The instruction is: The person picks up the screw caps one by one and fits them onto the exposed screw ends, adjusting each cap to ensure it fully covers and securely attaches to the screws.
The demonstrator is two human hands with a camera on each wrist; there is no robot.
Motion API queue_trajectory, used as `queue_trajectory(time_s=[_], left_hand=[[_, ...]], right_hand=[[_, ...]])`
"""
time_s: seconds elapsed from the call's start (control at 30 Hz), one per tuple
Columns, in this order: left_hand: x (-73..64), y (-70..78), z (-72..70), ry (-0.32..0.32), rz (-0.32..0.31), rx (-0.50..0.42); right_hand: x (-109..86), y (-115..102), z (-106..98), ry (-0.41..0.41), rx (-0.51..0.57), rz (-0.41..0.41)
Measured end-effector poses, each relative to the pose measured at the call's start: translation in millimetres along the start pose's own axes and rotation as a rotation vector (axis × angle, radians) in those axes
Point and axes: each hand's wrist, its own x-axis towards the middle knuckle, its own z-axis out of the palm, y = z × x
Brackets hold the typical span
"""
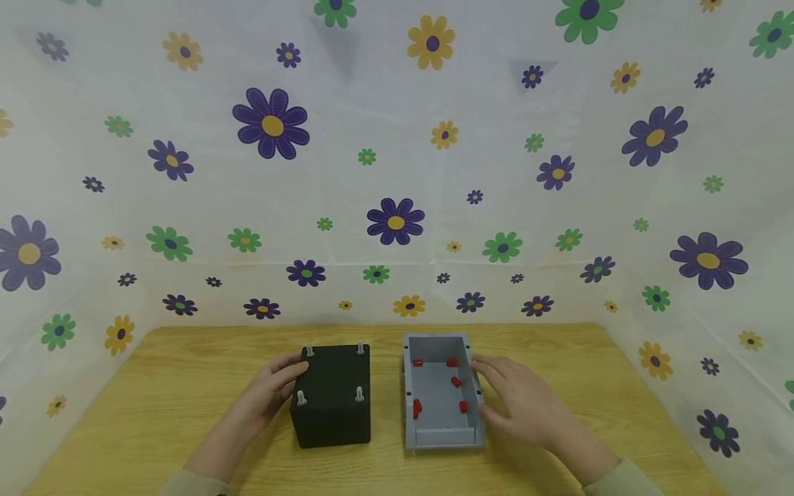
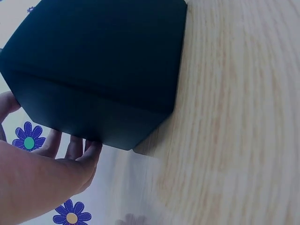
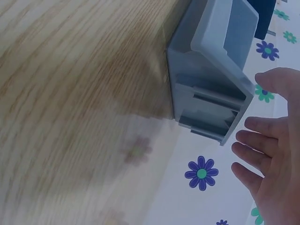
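A black box [image 1: 335, 375] stands on the table with a light peg sticking up near each corner of its top. My left hand [image 1: 273, 387] touches its left side, thumb near the top edge and the other fingers along the side; the left wrist view shows the fingertips against the dark wall of the box. To the right sits a grey open bin [image 1: 442, 438] with several small red pieces [image 1: 455, 381] scattered on its floor. Beside the bin's right wall is my right hand [image 1: 521, 399], its fingers extended and fingertips close to that wall, gripping nothing.
The wooden table [image 1: 205, 358] carries both boxes side by side, with a narrow strip of wood between them. A white flower-printed sheet [image 1: 347, 186] hangs behind the table and along both sides.
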Motion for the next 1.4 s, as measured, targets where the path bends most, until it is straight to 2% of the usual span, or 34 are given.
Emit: queue_trajectory(time_s=[0.23,0.53,0.9,1.07,1.4], left_hand=[[-1.9,2.4,0.0,-0.004,0.005,0.030],[-2.5,3.0,-0.6,-0.012,-0.001,0.035],[-2.8,1.7,-0.2,-0.015,0.006,0.036],[-2.9,0.2,-0.3,-0.016,0.013,0.030],[-3.0,-1.0,-1.0,-0.016,0.016,0.015]], right_hand=[[6.7,-5.4,-3.2,0.076,-0.037,-0.102],[14.5,-14.0,-1.7,0.028,-0.083,-0.122],[21.4,-23.7,0.0,0.019,-0.070,-0.178],[23.9,-29.3,1.3,-0.015,-0.057,-0.171],[28.3,-36.2,6.4,-0.009,-0.033,-0.203]])
